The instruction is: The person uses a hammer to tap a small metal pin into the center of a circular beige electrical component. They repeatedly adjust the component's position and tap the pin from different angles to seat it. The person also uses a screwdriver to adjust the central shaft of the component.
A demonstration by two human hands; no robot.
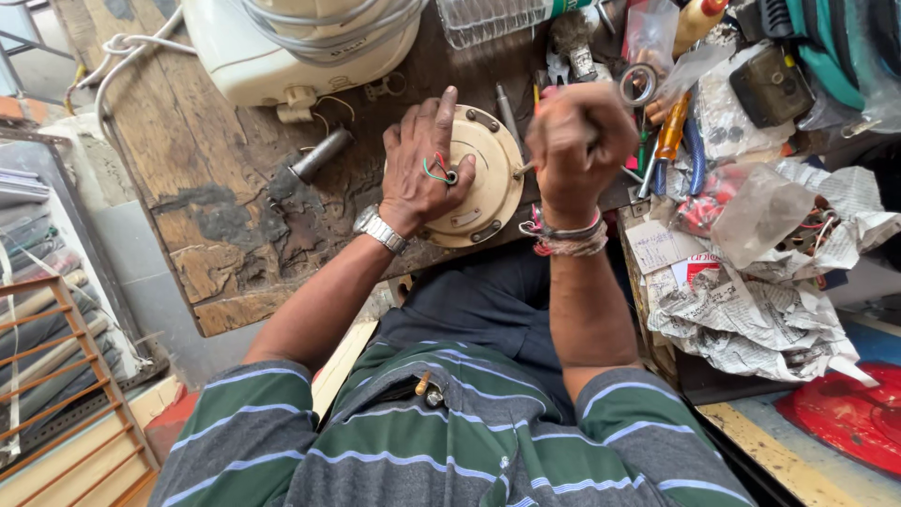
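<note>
My left hand (pixel 424 167) covers the left part of the round cream motor housing (pixel 488 178); what lies under the palm is hidden. My right hand (pixel 577 141) is motion-blurred and wraps the tool (pixel 527 167); only its thin tip shows, handle hidden. White appliance (pixel 300 42) is cut off by the top edge. Clear plastic bag (pixel 760 211) masks the items beneath. Red object (pixel 849 418) is cropped at the lower right corner, kind unclear.
</note>
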